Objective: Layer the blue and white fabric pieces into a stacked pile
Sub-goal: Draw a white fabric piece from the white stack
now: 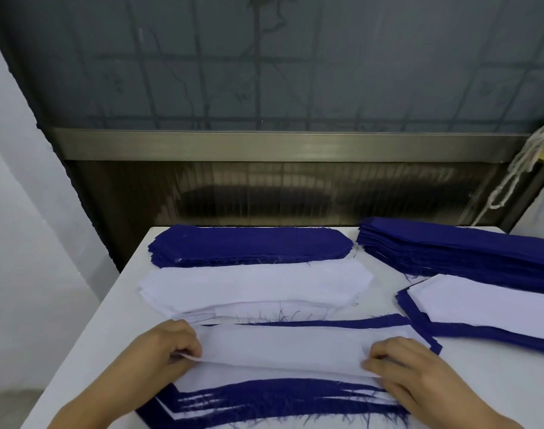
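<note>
A white fabric piece (283,345) is pinched at its two ends by the left hand (171,345) and the right hand (400,366), apparently so it can be squared over the layered pile (264,397) of blue and white pieces at the near edge of the table (103,320). Supply stacks of blue pieces (249,246) and white pieces (252,286) are kept just behind, seemingly for easy reach.

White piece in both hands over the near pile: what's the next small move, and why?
Probably lower the white piece flat onto the layered pile and square it. The left hand and right hand pinch its ends, its near edge is lifted, and blue and white layers show staggered beneath.
</note>
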`<state>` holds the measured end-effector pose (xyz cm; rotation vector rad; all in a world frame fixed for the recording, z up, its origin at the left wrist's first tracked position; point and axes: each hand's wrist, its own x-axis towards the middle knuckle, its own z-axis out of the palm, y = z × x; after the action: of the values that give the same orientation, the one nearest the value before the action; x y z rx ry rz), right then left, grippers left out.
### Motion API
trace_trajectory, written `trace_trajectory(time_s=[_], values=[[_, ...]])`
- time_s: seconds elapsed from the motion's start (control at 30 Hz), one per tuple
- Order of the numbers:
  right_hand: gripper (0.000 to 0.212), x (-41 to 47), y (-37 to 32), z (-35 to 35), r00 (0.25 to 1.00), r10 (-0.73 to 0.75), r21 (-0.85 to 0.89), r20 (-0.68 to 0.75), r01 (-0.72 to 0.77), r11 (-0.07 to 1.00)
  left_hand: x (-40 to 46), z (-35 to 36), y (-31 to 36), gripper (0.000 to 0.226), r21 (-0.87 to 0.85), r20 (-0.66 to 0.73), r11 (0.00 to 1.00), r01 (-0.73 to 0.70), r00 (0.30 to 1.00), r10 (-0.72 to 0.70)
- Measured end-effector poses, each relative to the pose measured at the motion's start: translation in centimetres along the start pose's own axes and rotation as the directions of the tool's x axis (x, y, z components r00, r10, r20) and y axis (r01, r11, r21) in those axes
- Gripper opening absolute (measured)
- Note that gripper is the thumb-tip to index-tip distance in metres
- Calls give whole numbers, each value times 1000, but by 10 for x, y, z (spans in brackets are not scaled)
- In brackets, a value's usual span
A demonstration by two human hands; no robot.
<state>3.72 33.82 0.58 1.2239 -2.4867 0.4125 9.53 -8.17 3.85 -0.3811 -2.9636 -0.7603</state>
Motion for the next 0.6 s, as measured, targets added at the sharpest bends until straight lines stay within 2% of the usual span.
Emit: trace_trajectory(time_s=[0.13, 0.2, 0.3, 0.4, 0.47, 0.6], values=[[41, 1, -1, -5, 998, 21, 8, 65, -21, 1000, 2, -7, 2, 16, 3, 98, 1000, -22, 995, 22], [33, 0, -3, -11, 988, 79, 56, 130, -86, 995, 3, -8, 2, 3, 23, 132, 999, -28, 991, 25], [35, 3, -4, -13, 980, 116, 94, 161, -132, 987, 7, -7, 2, 21, -28, 178, 999, 39, 983, -33], [35, 15, -5, -8, 975, 110, 37, 192, -119, 992, 16, 2, 7, 20, -42, 182, 998, 42, 983, -34], [37, 20, -5, -6, 961, 112, 19, 255, -121, 992, 17, 6, 9, 19, 0, 178, 1000, 24, 984, -24], [37, 15, 15, -8, 931, 198, 38, 305, -220, 975, 15, 3, 4, 27, 95, 171, 995, 23, 985, -39]])
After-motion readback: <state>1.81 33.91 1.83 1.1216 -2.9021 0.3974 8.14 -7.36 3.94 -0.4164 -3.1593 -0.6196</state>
